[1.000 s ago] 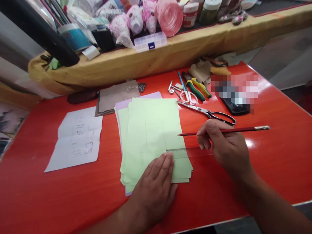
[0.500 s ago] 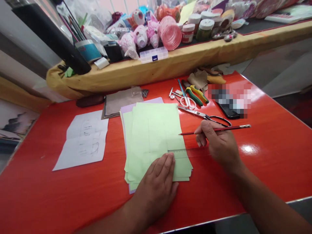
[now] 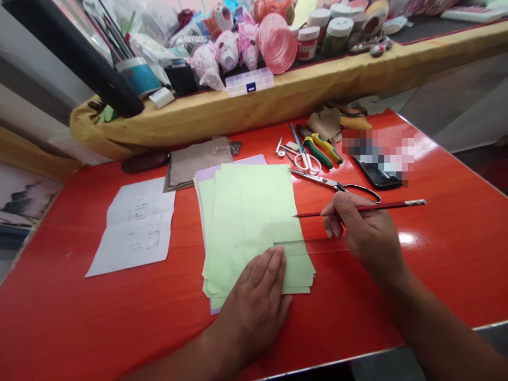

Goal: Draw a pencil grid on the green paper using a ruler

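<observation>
1. The pencil (image 3: 392,205) is in the right hand (image 3: 363,233), pinched by the thumb and fingers. Its long way runs side to side, with the tip to the left and the back end out to the right.
2. The tip is over the green paper (image 3: 254,211), just inside the right edge. I can't tell if it touches.
3. The clear ruler (image 3: 293,247) lies across the right part of the paper, and its right end sticks out over the red desk (image 3: 159,317). It runs side to side too — almost the same way as the pencil.
4. The pencil tip is on the far side of the ruler, a little apart from it. So from the right hand, the ruler is to the left and a bit closer to the person.
5. The left hand (image 3: 257,296) is flat and grips nothing. Its fingertips are at the ruler's left end, so this hand is nearer to that end — the right hand is nearer to the other.
6. The big scissors (image 3: 321,180) lie past the pencil, near the paper's far right corner.
</observation>
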{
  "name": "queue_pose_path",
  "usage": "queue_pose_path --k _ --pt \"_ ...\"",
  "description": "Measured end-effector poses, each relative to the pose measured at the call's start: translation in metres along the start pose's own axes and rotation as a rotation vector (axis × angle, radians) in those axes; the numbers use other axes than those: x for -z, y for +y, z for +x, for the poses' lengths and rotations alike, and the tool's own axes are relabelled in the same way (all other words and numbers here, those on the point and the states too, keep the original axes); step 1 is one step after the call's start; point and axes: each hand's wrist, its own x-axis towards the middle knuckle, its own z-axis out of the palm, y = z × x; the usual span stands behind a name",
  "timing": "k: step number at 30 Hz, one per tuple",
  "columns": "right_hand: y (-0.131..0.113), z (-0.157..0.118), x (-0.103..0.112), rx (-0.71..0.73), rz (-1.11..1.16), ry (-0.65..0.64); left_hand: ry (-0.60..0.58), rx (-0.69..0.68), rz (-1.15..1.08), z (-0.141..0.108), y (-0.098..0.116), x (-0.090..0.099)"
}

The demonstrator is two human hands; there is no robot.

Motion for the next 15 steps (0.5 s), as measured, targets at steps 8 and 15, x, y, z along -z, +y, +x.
queue_pose_path --k 8,15 --pt "0.0026 0.001 -0.0003 0.026 0.017 -0.014 -0.012 -0.003 -0.012 0.0 -0.0006 0.0007" --pt "0.0007 0.0002 0.0001 0.017 0.017 -0.011 -0.004 -0.005 -0.018 0.002 -0.0014 0.003"
